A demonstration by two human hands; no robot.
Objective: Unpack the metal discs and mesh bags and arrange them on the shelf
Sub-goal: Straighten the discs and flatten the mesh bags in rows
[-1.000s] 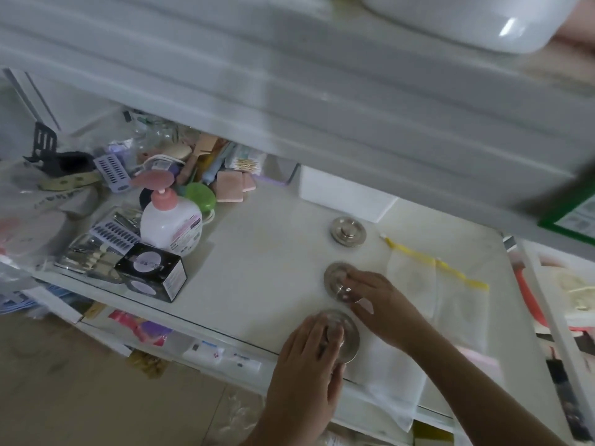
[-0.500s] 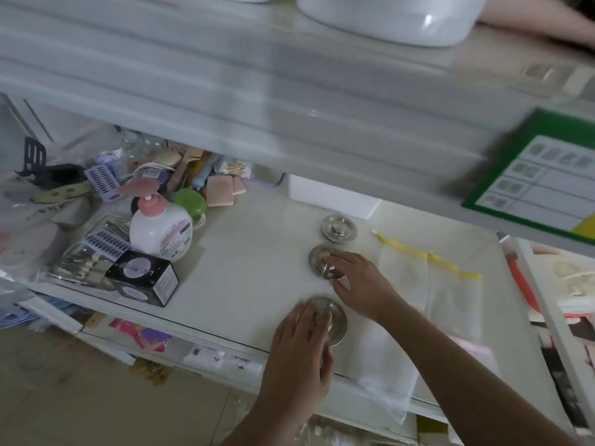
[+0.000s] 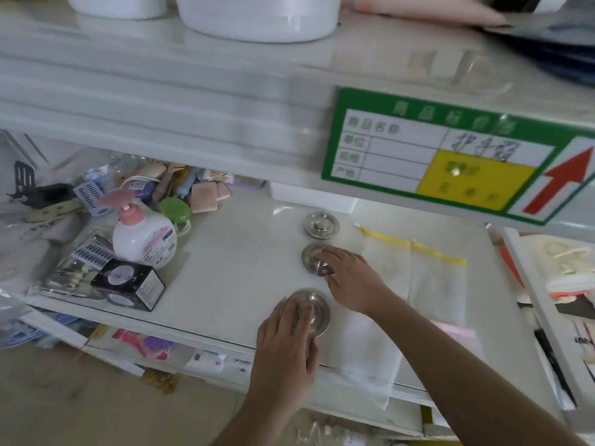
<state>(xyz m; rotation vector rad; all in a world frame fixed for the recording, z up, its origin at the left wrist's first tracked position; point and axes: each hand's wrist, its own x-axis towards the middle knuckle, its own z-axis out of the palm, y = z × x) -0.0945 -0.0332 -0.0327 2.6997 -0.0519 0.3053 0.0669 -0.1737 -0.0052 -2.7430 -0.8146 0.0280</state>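
Note:
Three round metal discs lie in a line on the white shelf [image 3: 231, 268]. The far disc [image 3: 321, 225] is untouched. My right hand [image 3: 349, 278] rests its fingertips on the middle disc [image 3: 311, 256], partly covering it. My left hand [image 3: 286, 346] lies with its fingers on the near disc [image 3: 317, 304], close to the shelf's front edge. White mesh bags [image 3: 428, 278] with a yellow zip strip lie flat to the right of the discs, under my right forearm. One mesh bag [image 3: 367, 358] hangs over the front edge.
A pink-capped lotion bottle [image 3: 143, 235], a black box [image 3: 128, 283] and several small toiletries crowd the shelf's left end. A white box [image 3: 312, 196] stands at the back. The upper shelf overhangs, bearing a green price label [image 3: 450, 156] and white tubs [image 3: 257, 14].
The camera has tilted up, showing more of the upper shelf and its label. Both hands stay on the same two discs, barely shifted.

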